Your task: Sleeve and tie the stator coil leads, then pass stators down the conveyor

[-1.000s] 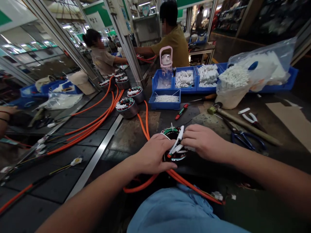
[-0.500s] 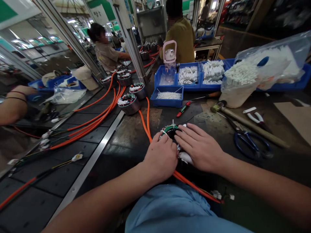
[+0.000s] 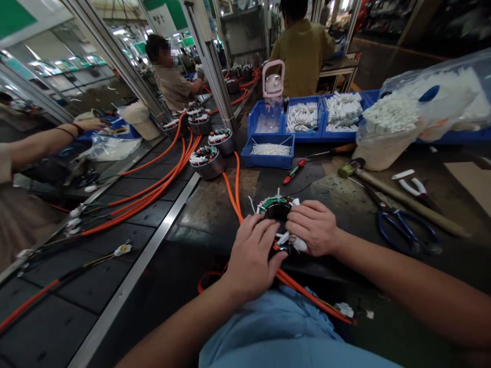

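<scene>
A ring-shaped motor stator [image 3: 276,210] sits on the bench in front of me, with a green rim, white sleeves and coloured wires on top. Over its left side my left hand [image 3: 253,250] is laid, fingers bent across the rim and thumb at the near edge. My right hand [image 3: 315,227] curls round the opposite side, fingertips against the white sleeves. A white tie end [image 3: 251,203] sticks up at the left of the ring. Orange cable [image 3: 303,295] runs out towards my lap. The hands hide much of the stator's sides.
Several finished-looking stators [image 3: 207,162] with orange cables stand on the left track. Blue bins [image 3: 303,134] hold white sleeves; a small blue tray [image 3: 268,159] holds white ties. Scissors [image 3: 406,227], a hammer [image 3: 414,204] and a red marker [image 3: 294,171] lie nearby. Co-workers are at left and behind.
My left hand has loosened from a closed grip and spread over the stator's left side. My right hand, flat before, has curled round the right side. A co-worker's arm at left has extended.
</scene>
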The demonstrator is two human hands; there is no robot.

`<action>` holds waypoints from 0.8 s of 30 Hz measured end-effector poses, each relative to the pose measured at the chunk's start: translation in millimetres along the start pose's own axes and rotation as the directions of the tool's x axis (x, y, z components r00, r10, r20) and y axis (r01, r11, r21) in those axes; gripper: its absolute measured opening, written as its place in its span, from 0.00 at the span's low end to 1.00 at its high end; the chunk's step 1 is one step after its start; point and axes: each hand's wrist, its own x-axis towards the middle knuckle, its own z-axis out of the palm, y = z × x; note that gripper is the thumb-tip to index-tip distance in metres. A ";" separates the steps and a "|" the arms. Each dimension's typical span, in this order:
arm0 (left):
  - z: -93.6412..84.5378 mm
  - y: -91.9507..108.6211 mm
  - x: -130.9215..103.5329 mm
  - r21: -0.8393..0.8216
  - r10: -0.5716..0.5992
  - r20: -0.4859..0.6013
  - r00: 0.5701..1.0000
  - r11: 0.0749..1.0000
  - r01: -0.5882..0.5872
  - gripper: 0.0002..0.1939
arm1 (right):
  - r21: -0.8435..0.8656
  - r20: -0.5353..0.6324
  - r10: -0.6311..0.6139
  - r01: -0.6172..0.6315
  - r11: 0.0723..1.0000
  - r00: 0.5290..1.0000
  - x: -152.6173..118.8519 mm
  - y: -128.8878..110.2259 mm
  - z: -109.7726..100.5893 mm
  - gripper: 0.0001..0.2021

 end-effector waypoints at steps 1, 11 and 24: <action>3.9 0.7 5.2 -0.014 -0.015 -0.010 1.000 1.000 0.015 0.17 | 0.007 0.007 0.008 -0.008 1.000 1.000 0.4 0.2 -0.2 0.17; 2.3 -1.5 8.6 -0.033 0.035 0.017 0.999 0.999 -0.034 0.16 | 0.024 -0.028 -0.019 0.020 1.000 0.999 3.7 2.5 0.6 0.18; -3.4 4.9 15.7 0.014 -0.035 0.028 0.999 0.999 0.034 0.11 | 0.018 0.040 0.000 -0.001 1.000 0.999 6.7 -4.0 -0.4 0.15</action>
